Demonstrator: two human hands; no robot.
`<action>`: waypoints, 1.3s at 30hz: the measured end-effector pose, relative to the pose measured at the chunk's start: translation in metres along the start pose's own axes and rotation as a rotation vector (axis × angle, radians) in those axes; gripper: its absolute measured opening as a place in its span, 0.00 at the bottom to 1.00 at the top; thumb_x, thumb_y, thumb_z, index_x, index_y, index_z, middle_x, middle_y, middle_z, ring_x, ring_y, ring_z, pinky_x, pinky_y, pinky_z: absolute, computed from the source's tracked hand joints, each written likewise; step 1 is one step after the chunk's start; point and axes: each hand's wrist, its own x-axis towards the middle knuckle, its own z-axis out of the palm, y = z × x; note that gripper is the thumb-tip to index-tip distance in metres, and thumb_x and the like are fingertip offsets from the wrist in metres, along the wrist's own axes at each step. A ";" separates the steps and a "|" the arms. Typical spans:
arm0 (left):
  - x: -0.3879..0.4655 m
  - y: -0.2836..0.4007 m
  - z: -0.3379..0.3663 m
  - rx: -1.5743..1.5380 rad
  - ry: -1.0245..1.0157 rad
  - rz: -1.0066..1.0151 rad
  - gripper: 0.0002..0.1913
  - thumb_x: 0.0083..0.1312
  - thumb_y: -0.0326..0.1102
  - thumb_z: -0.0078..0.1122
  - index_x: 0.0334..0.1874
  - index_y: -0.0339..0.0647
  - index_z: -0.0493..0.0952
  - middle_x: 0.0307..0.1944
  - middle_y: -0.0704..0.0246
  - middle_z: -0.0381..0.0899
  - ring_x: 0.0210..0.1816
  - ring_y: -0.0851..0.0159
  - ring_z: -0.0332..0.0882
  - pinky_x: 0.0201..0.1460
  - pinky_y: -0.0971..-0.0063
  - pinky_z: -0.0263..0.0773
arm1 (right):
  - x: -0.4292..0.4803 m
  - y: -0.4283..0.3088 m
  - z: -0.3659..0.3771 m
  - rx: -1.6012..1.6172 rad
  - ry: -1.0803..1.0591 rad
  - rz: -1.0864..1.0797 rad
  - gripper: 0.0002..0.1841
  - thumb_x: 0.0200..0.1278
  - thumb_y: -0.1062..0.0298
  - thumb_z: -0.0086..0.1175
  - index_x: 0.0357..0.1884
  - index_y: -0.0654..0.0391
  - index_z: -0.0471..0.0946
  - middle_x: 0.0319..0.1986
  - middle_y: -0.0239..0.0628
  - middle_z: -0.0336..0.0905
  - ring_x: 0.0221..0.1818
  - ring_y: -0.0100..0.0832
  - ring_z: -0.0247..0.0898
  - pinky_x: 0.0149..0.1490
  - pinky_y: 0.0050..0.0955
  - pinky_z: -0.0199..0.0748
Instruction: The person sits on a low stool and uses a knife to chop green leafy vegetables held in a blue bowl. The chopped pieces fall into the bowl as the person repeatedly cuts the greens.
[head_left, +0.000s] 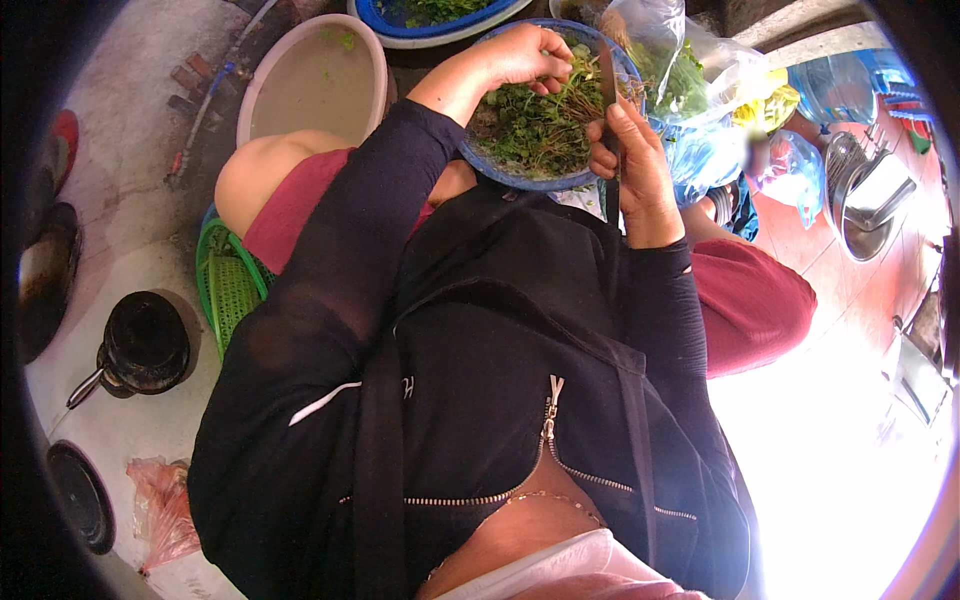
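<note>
A blue plastic basin (517, 180) stands in front of me, heaped with leafy green herbs (525, 127) and their thin brown roots. Over the far part of the heap, my left hand (529, 56) has its fingers curled near some pale green stems. Whether those fingers pinch a stem is hard to see. At the basin's right side, my right hand (637, 150) grips a knife (608, 75) with its dark blade pointing away from me. The lower part of the knife is partly hidden by the fingers.
A pale basin of cloudy water (315, 82) stands left of the herbs. Beyond is a blue tray (420, 28) with more greens. Clear plastic bags (690, 67) sit at right, near a metal bowl (862, 232). A green basket (232, 292) and black pot (148, 341) lie left.
</note>
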 end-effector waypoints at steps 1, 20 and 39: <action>-0.003 0.001 0.003 -0.023 -0.034 0.004 0.08 0.66 0.34 0.58 0.43 0.38 0.77 0.31 0.71 0.81 0.30 0.75 0.78 0.32 0.79 0.74 | 0.000 0.002 0.003 -0.019 0.006 -0.003 0.30 0.67 0.62 0.53 0.68 0.55 0.59 0.25 0.32 0.71 0.18 0.19 0.57 0.22 0.17 0.54; -0.020 0.012 0.027 0.047 -0.196 -0.086 0.09 0.70 0.37 0.48 0.40 0.38 0.74 0.21 0.74 0.69 0.23 0.74 0.69 0.28 0.76 0.73 | 0.002 0.008 0.004 -0.145 0.068 -0.022 0.22 0.66 0.62 0.54 0.61 0.55 0.68 0.22 0.26 0.66 0.16 0.17 0.55 0.20 0.17 0.51; -0.023 0.017 0.030 0.666 -0.016 0.456 0.12 0.69 0.38 0.50 0.35 0.36 0.78 0.18 0.70 0.73 0.20 0.72 0.73 0.25 0.74 0.68 | 0.002 0.010 0.008 -0.187 0.133 -0.057 0.09 0.65 0.63 0.56 0.41 0.56 0.76 0.20 0.27 0.68 0.14 0.17 0.57 0.18 0.17 0.51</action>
